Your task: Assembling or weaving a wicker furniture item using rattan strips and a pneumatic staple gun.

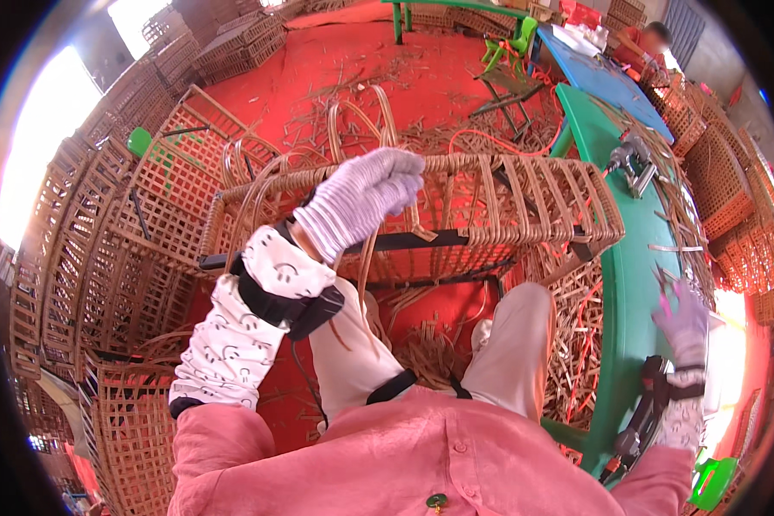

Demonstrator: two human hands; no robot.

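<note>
My left hand (365,198), in a striped white-and-lilac glove, is bent over the rim of a woven rattan frame (533,198) in front of my knees. Its fingers are curled together around a rattan strip (365,267), which hangs below the palm; the grip itself is partly hidden. Loose strips (385,116) loop up behind it. Far off to the right, my right hand (684,318), also gloved, reaches over the green table (623,335) with fingers stretched out. Beside its fingertips is a thin pointed tool, perhaps scissors (662,277).
A power tool (633,165) lies on the green table, and another dark tool (641,421) sits near my right forearm. Woven baskets (69,232) are stacked at left, more (722,172) at right. Rattan scraps litter the red floor (310,56). A person (641,47) is by the blue table (611,77).
</note>
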